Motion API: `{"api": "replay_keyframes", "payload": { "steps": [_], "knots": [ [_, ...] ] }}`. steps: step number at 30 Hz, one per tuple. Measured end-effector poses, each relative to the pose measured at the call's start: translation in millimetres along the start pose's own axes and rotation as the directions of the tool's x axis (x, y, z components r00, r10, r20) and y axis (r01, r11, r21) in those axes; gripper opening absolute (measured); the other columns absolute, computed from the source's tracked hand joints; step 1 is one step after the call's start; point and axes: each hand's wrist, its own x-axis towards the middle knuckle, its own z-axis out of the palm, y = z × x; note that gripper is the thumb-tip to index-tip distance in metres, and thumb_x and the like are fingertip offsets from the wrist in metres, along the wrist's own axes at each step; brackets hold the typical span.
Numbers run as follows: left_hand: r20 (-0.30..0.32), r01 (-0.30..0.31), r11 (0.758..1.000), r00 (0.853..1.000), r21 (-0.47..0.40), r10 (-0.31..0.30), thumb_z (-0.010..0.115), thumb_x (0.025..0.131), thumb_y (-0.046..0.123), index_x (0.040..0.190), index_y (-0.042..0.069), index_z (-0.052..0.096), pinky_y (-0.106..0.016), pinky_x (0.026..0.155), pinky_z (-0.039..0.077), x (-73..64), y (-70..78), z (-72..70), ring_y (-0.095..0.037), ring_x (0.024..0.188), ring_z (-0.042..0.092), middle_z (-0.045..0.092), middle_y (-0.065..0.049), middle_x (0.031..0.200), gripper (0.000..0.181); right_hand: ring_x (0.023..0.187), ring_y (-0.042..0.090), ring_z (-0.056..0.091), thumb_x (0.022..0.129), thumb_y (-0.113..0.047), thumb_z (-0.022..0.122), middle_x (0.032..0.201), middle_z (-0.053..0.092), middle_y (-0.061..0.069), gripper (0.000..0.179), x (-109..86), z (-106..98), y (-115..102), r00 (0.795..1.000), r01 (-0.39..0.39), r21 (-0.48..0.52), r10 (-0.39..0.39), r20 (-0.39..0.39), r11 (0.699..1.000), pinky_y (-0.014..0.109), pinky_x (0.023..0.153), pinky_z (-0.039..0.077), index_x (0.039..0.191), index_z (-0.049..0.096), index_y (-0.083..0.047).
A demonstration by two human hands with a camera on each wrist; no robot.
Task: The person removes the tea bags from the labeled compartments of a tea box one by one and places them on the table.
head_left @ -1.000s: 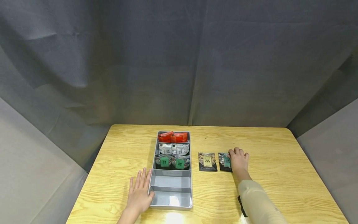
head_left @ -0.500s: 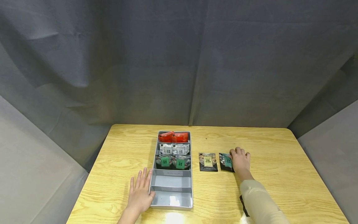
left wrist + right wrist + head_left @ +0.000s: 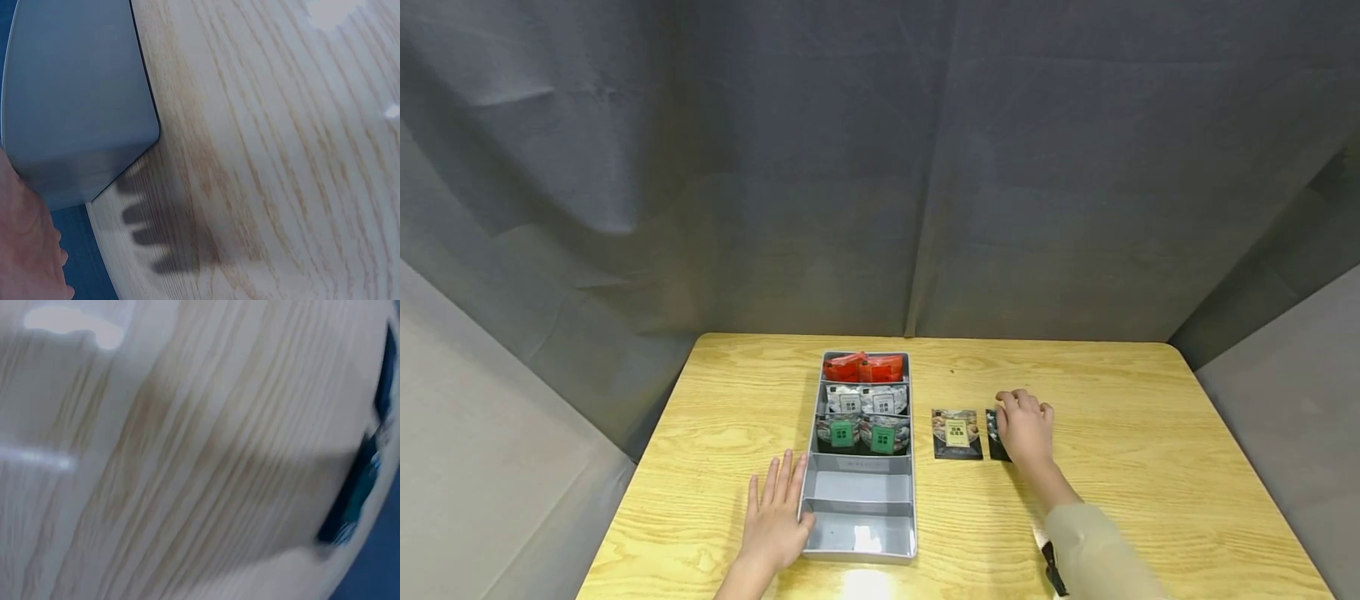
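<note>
My left hand (image 3: pixel 775 525) lies with straight fingers along the left side of a grey divided tray (image 3: pixel 916 517), its thumb at the rim. In the left wrist view, part of that hand (image 3: pixel 25 237) shows beside the tray's wall (image 3: pixel 81 75). My right hand (image 3: pixel 1027 429) is over a dark sachet (image 3: pixel 995 437) with loosely bent fingers and hides most of it. That sachet (image 3: pixel 350 494) lies at the right edge of the right wrist view, its teal label showing. To its left in the head view lies a sachet with a yellow label (image 3: pixel 957 433).
The tray's back compartments hold red sachets (image 3: pixel 882 367), white-labelled sachets (image 3: pixel 883 400) and green-labelled sachets (image 3: pixel 883 436). Its two front compartments (image 3: pixel 859 486) show bare floors. A grey curtain (image 3: pixel 1000 208) stands behind the wooden table (image 3: pixel 1150 467).
My right hand moves left from the dark sachet's right edge and now covers more of it. The sachet tilted slightly, then lies straighter. My left hand and the tray stay in place.
</note>
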Motion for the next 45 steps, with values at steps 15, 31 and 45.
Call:
{"api": "replay_keyframes", "payload": {
  "steps": [15,31,45],
  "knots": [
    [0.010,0.008,1.000,1.000,0.024,-0.008,0.050,0.084,0.032,0.147,0.012,0.014,-0.056,0.109,-0.001,1.0,-3.5,2.3,-0.033,0.139,0.005,0.006,-0.012,0.153,0.075,0.091,0.026,0.054,0.079,-0.012,0.068,0.095,0.057,0.004,0.017,-14.1,0.4,-97.1,0.970,0.209,0.204,-0.177,-0.166,0.956,0.050,0.083,0.035,0.096,0.065,-0.012],
    [0.000,-0.001,1.000,1.000,0.011,0.001,0.051,0.084,0.030,0.147,0.012,0.015,-0.057,0.108,0.000,-1.1,0.3,-1.5,-0.035,0.138,0.007,0.009,-0.013,0.153,0.074,0.097,0.022,0.051,0.081,-0.019,0.067,0.104,0.054,0.002,0.017,-14.2,6.8,-144.3,0.969,0.244,0.154,-0.247,0.005,0.958,0.046,0.090,0.034,0.098,0.065,-0.017],
    [0.010,0.004,1.000,1.000,0.005,-0.004,0.049,0.084,0.030,0.148,0.013,0.012,-0.055,0.109,-0.003,-0.9,0.0,-0.6,-0.033,0.139,0.003,0.006,-0.012,0.153,0.075,0.100,0.023,0.050,0.080,-0.018,0.067,0.105,0.055,0.003,0.010,-12.2,10.9,-147.9,0.968,0.244,0.125,-0.250,0.033,0.962,0.045,0.087,0.033,0.089,0.063,-0.016]
  ]
}}
